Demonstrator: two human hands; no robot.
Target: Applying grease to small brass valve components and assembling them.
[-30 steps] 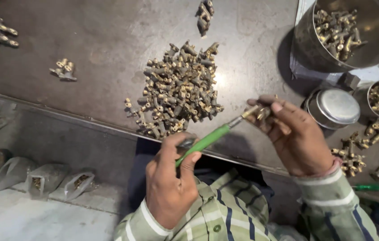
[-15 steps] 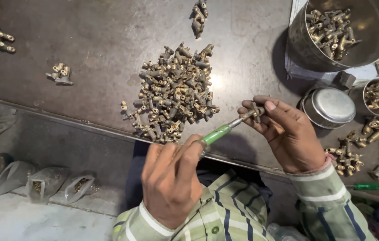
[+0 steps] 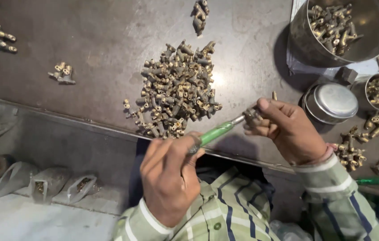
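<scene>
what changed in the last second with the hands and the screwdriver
Little moved. The left hand keeps its grip on the green-handled screwdriver, with its fingers rolled a bit round the handle, and the tip stays at the small brass fitting pinched in the right hand. Nothing was picked up or let go. The pile of brass fittings, steel bowl and round tin lie as before.

Fittings pile (image 3: 178, 89) mid-table (image 3: 86, 53); bowl (image 3: 368, 40) far right, lidded tin (image 3: 331, 102) before it.
</scene>
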